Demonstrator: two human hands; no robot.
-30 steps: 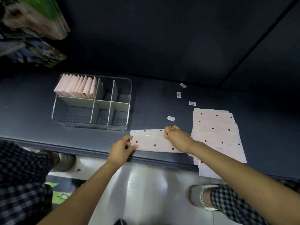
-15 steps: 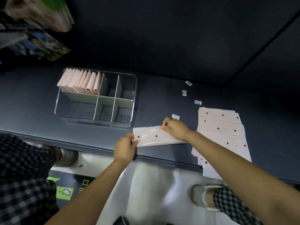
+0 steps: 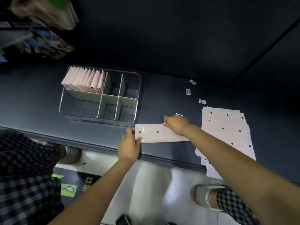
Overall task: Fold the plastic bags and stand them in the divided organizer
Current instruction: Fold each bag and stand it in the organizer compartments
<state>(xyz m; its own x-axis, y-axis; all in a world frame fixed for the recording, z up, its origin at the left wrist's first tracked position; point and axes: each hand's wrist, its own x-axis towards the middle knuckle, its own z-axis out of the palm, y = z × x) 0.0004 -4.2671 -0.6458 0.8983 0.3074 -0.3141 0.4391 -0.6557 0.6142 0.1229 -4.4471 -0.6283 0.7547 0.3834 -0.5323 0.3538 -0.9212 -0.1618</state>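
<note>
Dim overall, glare on pale floor [image 3: 151,184], wide-angle bend at edges, top-left shelf items [image 3: 43,15] blurred, centre sharp

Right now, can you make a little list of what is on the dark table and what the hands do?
bag in work: pink dotted plastic bag, folded into a strip
left hand: pinches the strip's left end
right hand: presses its far edge
organizer: clear divided organizer
folded bags: pink row standing in its far-left compartment
waiting: flat dotted bag pile, at right
</note>
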